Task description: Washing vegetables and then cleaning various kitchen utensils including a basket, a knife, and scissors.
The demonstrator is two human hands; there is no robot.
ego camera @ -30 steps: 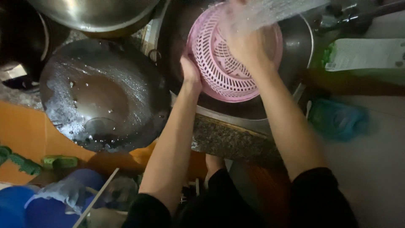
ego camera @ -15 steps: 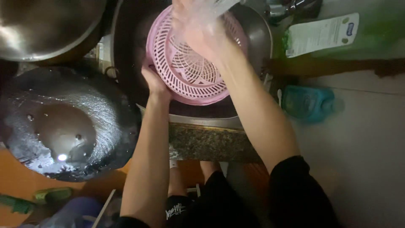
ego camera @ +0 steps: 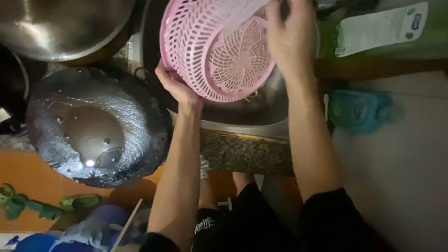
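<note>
A: Where is the pink basket [ego camera: 219,51] sitting right now?

B: It is hanging tilted in the upper middle of the frame, over the steel sink [ego camera: 261,122]. The left hand [ego camera: 175,86] is gripping its lower rim from underneath, fingers curled round the edge. The right hand [ego camera: 291,35] is pressing on the far rim at the top, though I cannot tell how tightly those fingers are closing.

A: And the water?

B: A stream is falling across the top edge. To rinse well, I would say the person should be keeping the basket tipped so the water is running through the slots and into the sink, not toward the wet black pan [ego camera: 95,128] at centre left.
</note>
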